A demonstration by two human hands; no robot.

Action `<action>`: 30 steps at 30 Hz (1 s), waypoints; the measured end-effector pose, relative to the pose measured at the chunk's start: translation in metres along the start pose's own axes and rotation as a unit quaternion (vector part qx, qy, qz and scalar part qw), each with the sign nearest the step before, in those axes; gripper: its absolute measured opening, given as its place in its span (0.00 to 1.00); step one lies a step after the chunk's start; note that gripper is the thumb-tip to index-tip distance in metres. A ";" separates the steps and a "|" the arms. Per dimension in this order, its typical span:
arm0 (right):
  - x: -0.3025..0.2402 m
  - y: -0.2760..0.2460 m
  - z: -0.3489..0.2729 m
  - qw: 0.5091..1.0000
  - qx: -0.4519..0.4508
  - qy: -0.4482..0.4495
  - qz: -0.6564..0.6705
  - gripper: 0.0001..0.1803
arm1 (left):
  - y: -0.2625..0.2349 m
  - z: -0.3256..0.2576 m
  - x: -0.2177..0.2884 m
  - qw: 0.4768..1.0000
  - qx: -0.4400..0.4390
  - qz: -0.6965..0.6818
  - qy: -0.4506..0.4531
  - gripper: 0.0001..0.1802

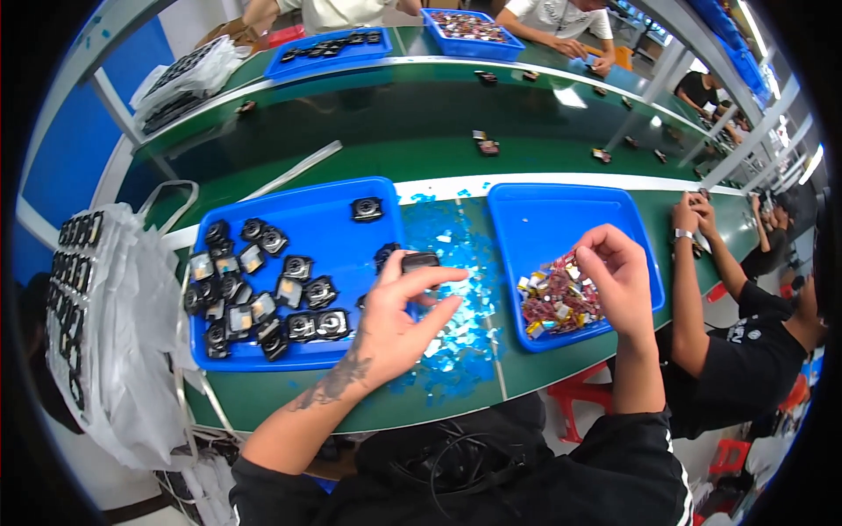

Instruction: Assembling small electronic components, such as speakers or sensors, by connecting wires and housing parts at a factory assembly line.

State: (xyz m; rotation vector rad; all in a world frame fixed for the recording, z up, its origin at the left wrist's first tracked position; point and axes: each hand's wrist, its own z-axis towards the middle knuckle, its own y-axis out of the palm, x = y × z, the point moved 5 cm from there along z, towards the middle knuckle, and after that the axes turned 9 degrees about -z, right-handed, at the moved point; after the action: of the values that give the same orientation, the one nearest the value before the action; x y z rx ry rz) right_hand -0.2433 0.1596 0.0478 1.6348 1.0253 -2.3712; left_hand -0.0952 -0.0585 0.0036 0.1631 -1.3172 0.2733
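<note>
My left hand (390, 324) is over the right edge of the left blue tray (294, 358), with a small black plastic housing (421, 260) gripped in its fingers. Thumb and index finger of that hand stick out to the right, apart from each other. Black housings (294, 267) of camera-like shape, several with pale or clear faces, lie loose in the left tray. My right hand (621, 272) is raised over the right blue tray (517, 210), its thumb and index finger pinched together; what they hold, if anything, is hidden. Below them lies a heap of small reddish circuit parts (561, 298).
Blue film scraps (452, 333) litter the table between the trays. Beyond runs a green conveyor belt (377, 114) carrying scattered small parts. Stacked trays in plastic wrap (114, 324) stand at the left. A co-worker's arms (693, 289) are close on the right; others sit opposite.
</note>
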 end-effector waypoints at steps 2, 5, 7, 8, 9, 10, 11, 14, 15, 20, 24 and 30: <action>-0.005 0.020 0.006 0.995 -0.031 0.030 0.088 0.03 | 0.002 -0.002 0.006 0.998 0.013 0.038 0.043 0.17; -0.006 0.064 0.001 0.919 -0.114 0.150 0.346 0.05 | 0.007 -0.005 0.016 0.990 0.008 0.097 0.100 0.20; -0.006 0.085 -0.004 0.900 -0.126 0.178 0.376 0.05 | 0.008 -0.007 0.021 0.983 0.041 0.100 0.147 0.19; -0.005 0.097 -0.008 0.883 -0.133 0.206 0.401 0.05 | 0.007 -0.009 0.024 0.975 0.049 0.124 0.177 0.18; -0.002 0.108 -0.012 0.870 -0.146 0.217 0.419 0.05 | 0.006 -0.009 0.021 0.975 0.051 0.127 0.176 0.18; -0.002 0.116 -0.017 0.862 -0.150 0.232 0.425 0.05 | 0.003 -0.010 0.016 0.978 0.064 0.106 0.167 0.16; -0.003 0.122 -0.021 0.852 -0.152 0.241 0.439 0.05 | 0.000 -0.010 0.013 0.981 0.077 0.084 0.158 0.15; -0.003 0.131 -0.027 0.835 -0.155 0.252 0.464 0.05 | -0.005 -0.009 0.010 0.981 0.100 0.085 0.144 0.13; -0.002 0.132 -0.029 0.826 -0.153 0.255 0.478 0.05 | -0.005 -0.009 0.013 0.982 0.103 0.078 0.134 0.11; -0.001 0.133 -0.031 0.836 -0.183 0.256 0.450 0.04 | -0.010 -0.005 0.001 0.989 0.135 -0.018 0.057 0.06; -0.017 0.121 -0.019 0.950 -0.066 0.111 0.286 0.11 | -0.010 -0.001 -0.011 0.974 0.151 -0.168 0.004 0.05; -0.042 0.108 0.003 0.989 -0.131 -0.066 0.019 0.04 | -0.003 -0.008 0.000 0.996 0.052 0.069 0.038 0.07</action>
State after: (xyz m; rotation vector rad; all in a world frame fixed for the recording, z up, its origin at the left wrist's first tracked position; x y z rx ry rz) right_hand -0.1822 0.0618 0.0331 1.3736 1.2078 -2.1757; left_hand -0.0866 -0.0592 0.0013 0.1487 -1.2414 0.4611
